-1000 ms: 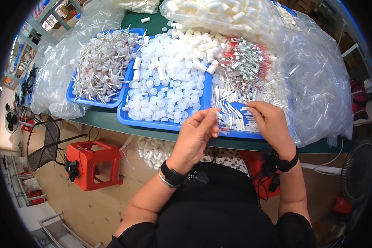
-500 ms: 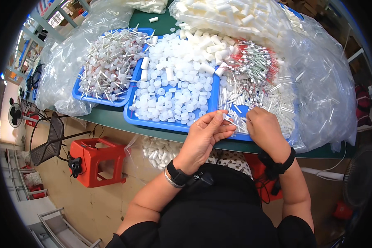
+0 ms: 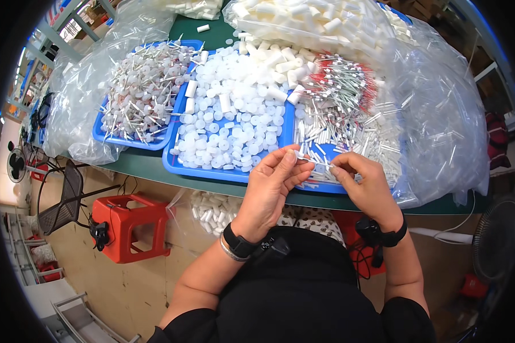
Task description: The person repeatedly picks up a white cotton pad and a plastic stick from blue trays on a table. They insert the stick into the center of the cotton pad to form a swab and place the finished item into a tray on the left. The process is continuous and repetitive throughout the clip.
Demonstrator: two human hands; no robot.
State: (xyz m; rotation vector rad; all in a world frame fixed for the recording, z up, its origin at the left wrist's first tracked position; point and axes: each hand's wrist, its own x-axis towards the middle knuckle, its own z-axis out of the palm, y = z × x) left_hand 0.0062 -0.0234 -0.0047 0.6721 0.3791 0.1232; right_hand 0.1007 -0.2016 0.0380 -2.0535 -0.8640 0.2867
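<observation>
My left hand [image 3: 273, 182] pinches one end of a thin white wired piece [image 3: 313, 162] between thumb and forefinger, over the front edge of the trays. From the other side my right hand [image 3: 365, 182] grips the far end with its fingertips. The piece is too small to make out in full. Just beyond my right hand lie loose short white tubes [image 3: 383, 137] and a bundle of red-tipped wired pieces [image 3: 349, 80]. White translucent discs [image 3: 234, 137] fill the middle blue tray [image 3: 203, 171], left of my left hand.
A left blue tray [image 3: 117, 141] holds a heap of discs with white sticks through them. White foam cylinders [image 3: 320, 23] bulge in a bag at the back. Clear plastic bags [image 3: 440, 114] flank the green table. A red stool [image 3: 111, 228] and a black fan [image 3: 495, 234] stand nearby.
My right hand has turned from a closed grip over the loose tubes to a fingertip pinch on the piece's end. My left hand has shifted slightly left, as has the whole view.
</observation>
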